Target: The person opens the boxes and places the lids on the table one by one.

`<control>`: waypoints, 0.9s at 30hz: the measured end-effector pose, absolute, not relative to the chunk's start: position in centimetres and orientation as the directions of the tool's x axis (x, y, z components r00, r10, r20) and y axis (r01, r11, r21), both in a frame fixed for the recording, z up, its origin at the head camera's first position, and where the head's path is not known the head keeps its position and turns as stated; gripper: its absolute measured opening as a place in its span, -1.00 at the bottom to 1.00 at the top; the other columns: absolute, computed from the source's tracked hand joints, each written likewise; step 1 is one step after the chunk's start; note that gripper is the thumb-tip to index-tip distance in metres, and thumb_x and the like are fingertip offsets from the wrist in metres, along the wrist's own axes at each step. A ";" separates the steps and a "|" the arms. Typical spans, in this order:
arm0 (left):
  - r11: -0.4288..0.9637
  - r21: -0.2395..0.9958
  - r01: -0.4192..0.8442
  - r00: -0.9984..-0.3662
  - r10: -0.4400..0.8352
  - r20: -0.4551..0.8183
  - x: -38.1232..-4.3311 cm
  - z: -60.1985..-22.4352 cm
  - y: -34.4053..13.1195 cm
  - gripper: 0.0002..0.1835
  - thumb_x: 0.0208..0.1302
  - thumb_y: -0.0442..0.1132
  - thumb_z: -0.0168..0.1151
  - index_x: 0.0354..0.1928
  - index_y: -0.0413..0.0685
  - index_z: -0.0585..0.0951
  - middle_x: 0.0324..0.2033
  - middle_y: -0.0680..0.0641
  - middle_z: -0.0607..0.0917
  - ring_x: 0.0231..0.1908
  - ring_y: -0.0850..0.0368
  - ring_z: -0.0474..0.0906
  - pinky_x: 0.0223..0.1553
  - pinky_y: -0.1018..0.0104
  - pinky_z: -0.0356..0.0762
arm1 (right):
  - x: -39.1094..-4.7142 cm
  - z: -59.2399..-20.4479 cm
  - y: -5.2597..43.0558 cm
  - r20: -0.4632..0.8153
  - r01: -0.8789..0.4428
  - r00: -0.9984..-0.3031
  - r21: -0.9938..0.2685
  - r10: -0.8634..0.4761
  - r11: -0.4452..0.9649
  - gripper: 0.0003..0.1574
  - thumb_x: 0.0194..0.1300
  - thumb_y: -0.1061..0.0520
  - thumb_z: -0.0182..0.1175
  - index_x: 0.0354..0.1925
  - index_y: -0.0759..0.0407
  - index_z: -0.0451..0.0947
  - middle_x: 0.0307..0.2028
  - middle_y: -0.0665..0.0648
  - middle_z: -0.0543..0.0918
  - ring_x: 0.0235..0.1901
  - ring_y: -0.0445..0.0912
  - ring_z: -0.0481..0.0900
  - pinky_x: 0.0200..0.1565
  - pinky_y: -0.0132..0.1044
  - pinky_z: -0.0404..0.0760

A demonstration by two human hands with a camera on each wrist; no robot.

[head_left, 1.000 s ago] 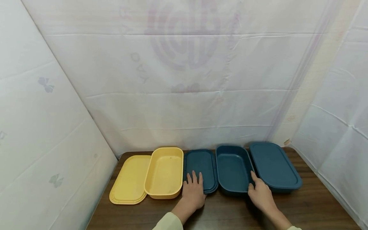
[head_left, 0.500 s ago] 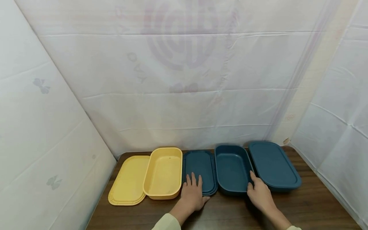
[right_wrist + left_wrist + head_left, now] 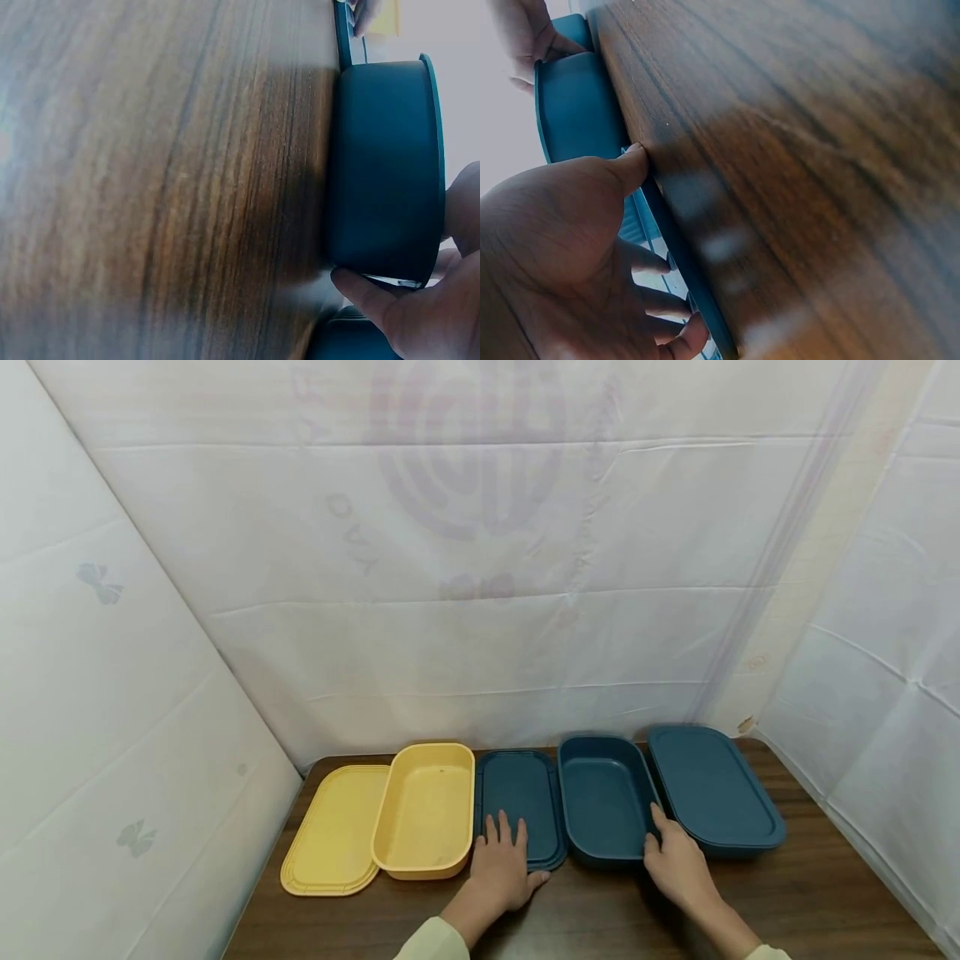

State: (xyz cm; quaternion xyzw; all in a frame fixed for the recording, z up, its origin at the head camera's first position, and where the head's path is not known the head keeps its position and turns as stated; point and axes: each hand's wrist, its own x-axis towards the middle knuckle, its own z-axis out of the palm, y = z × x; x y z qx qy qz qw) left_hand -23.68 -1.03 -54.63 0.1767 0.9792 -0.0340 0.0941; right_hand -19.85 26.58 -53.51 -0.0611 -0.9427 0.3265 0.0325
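- Blue container [image 3: 607, 797], lidless, sitting flat on the tabletop [image 3: 585, 931] between the blue lid [image 3: 521, 781] and the lidded blue container [image 3: 716, 785]; that's the piece I'm watching from my end;
- right hand [image 3: 682, 868] is on it, fingers curled round the near right corner, thumb by the rim, one finger down along the outer side; my right wrist view backs that up, so I call it a proper hold; how firm, I can't tell;
- left hand [image 3: 498, 868] brings the change: a second ago its thumb sat tucked in close, now it juts wide along the blue lid's near edge; the other fingers lie straight and spread on top, clasping nothing;
- same order, same spacing along the row; the slight drift in my head view looks like camera movement to me;
- yellow container [image 3: 423, 810] and yellow lid [image 3: 336, 827] sit untouched at the left end;
- for the work in hand, I judge this a steadying moment; two neighbouring pieces under control, nothing lifted off the tabletop.
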 end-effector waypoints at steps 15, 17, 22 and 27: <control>0.934 -0.066 0.352 -0.923 0.335 -0.191 -23.8 -54.5 -0.7 -0.03 0.17 0.53 -0.13 0.47 0.08 0.17 0.44 -0.28 0.14 0.41 -0.30 0.09 0.25 -0.12 0.32 | -20.0 -54.0 26.6 0.047 0.072 -0.991 -0.619 0.128 0.782 -0.28 0.43 0.12 -0.08 0.46 0.30 0.04 0.32 0.49 0.28 0.08 0.22 0.52 -0.09 0.05 0.53; 0.933 -0.069 0.352 -0.924 0.335 -0.184 -23.7 -54.4 -0.7 -0.03 0.17 0.54 -0.12 0.46 0.07 0.19 0.43 -0.28 0.16 0.40 -0.30 0.11 0.23 -0.12 0.34 | -20.1 -54.0 26.6 0.053 0.069 -0.990 -0.617 0.129 0.784 -0.29 0.44 0.12 -0.09 0.46 0.31 0.04 0.31 0.49 0.29 0.13 0.25 0.49 -0.05 0.09 0.53; 0.938 -0.052 0.342 -0.927 0.328 -0.181 -23.6 -54.1 -0.7 -0.04 0.16 0.53 -0.11 0.45 0.05 0.22 0.42 -0.30 0.18 0.39 -0.32 0.13 0.21 -0.12 0.35 | -20.2 -53.9 26.3 0.084 0.057 -0.987 -0.600 0.134 0.798 -0.31 0.45 0.12 -0.11 0.45 0.32 0.07 0.28 0.50 0.32 0.08 0.27 0.52 -0.07 0.12 0.53; 0.939 -0.037 0.341 -0.926 0.330 -0.182 -23.7 -54.4 -0.7 -0.03 0.16 0.54 -0.12 0.45 0.05 0.22 0.42 -0.30 0.17 0.39 -0.33 0.12 0.21 -0.14 0.35 | -20.1 -53.9 26.2 0.104 0.053 -0.984 -0.594 0.142 0.802 -0.33 0.46 0.13 -0.12 0.44 0.34 0.08 0.26 0.52 0.34 0.14 0.35 0.45 0.02 0.22 0.48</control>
